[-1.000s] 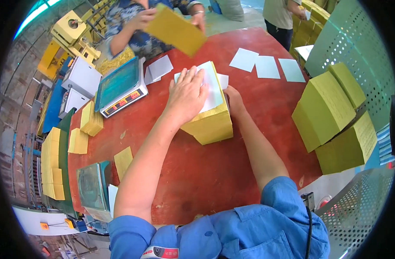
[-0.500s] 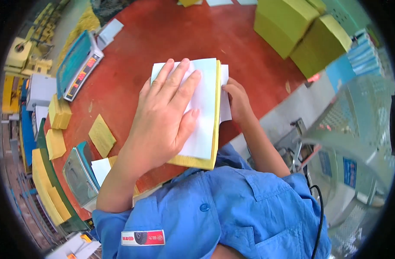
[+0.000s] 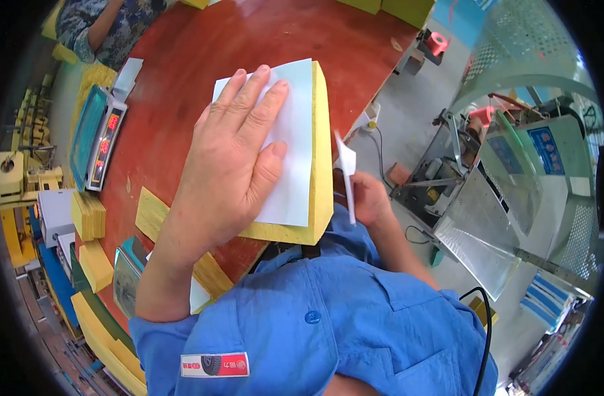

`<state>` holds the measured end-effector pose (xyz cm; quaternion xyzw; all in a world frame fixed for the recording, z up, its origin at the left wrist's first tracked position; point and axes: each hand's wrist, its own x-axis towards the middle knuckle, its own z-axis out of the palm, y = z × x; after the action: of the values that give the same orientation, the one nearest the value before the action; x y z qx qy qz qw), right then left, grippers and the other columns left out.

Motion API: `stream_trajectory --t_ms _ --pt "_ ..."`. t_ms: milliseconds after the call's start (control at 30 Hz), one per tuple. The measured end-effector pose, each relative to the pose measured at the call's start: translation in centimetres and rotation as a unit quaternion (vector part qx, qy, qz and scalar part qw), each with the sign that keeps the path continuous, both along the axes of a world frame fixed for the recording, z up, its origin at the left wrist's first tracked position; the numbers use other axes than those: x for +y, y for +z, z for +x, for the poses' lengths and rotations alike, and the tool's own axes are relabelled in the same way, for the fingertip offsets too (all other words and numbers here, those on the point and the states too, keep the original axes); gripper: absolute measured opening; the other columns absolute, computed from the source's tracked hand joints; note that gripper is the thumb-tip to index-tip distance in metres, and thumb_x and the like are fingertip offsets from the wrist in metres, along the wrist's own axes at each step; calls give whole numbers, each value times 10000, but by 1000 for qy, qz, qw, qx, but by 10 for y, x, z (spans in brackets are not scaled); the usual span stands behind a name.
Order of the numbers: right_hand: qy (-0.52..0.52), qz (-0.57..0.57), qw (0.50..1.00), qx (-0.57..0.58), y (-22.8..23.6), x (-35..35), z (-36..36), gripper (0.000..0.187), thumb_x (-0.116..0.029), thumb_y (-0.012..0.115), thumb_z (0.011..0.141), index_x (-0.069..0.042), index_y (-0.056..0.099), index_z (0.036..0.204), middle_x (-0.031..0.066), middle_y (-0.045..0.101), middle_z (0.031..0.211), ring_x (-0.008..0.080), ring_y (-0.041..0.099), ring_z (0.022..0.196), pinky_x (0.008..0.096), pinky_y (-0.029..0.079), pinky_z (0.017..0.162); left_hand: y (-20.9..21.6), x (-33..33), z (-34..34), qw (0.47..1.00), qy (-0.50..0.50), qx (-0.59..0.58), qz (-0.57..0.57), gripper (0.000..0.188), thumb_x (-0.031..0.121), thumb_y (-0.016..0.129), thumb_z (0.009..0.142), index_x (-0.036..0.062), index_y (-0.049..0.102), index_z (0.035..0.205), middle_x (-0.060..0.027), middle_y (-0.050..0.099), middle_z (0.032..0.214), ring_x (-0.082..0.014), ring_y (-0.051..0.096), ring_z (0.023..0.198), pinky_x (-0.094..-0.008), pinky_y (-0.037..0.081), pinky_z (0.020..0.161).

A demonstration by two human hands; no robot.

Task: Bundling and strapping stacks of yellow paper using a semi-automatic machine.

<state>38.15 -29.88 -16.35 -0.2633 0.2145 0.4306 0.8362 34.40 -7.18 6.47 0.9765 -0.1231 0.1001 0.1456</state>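
My left hand (image 3: pixel 232 148) lies flat, fingers stretched out, on a white sheet of paper (image 3: pixel 294 165). Beneath that sheet is a thick yellow paper stack (image 3: pixel 321 125), its right side and near edge showing, by the table's near edge. Just right of the stack, my right hand (image 3: pixel 370 198) is closed on another white sheet of paper (image 3: pixel 349 175), seen nearly edge-on and bent at its top. This sheet is apart from the stack. Some of the right fingers are hidden behind it.
On the red table (image 3: pixel 203 39), a digital scale (image 3: pixel 102 145) stands at the left. Yellow paper pieces (image 3: pixel 151 212) and small yellow stacks (image 3: pixel 89 216) lie nearer. A person in a patterned sleeve (image 3: pixel 81 49) is at the far left. Metal machinery (image 3: pixel 453 178) stands to the right.
My right hand has drawn the white sheet away from the stack, rightward and toward my body. The left hand stays flat on the stack's top sheet. The view has swung to the right.
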Motion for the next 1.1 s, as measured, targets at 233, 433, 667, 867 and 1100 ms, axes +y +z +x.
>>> stream_trajectory --t_ms 233,433,667,867,1100 --pt "26 -117 986 -116 61 6 -3 324 -94 479 870 49 586 1141 163 659 1122 241 636 1020 360 489 931 -9 29 -27 992 37 -44 -109 514 189 456 927 -21 445 1396 -237 397 1471 -418 329 1389 -478 265 1133" --pt "65 -104 973 -195 91 15 55 375 -101 509 845 56 574 1179 146 670 1074 228 656 979 347 510 890 -39 49 -49 954 139 -61 -260 541 245 434 933 -7 416 1412 -219 391 1476 -391 352 1373 -450 291 1118" --pt "190 31 970 -152 50 53 129 378 -113 528 841 36 569 1187 139 677 1078 218 671 949 351 532 888 -89 8 -102 872 264 -47 -410 595 356 408 948 31 366 1444 -187 396 1473 -355 393 1342 -420 342 1081" --pt "320 -16 941 -108 56 80 151 447 -25 463 807 33 535 1244 143 677 1045 229 675 930 367 545 857 -126 7 -100 765 352 -13 -540 645 451 385 960 63 323 1472 -160 400 1470 -324 428 1314 -394 386 1050" --pt "315 -178 868 -341 68 94 146 573 30 442 769 -10 469 1340 138 617 1004 201 622 891 305 503 790 -176 18 -130 606 429 20 -670 708 563 358 975 100 272 1504 -129 404 1466 -288 469 1282 -364 437 1013"
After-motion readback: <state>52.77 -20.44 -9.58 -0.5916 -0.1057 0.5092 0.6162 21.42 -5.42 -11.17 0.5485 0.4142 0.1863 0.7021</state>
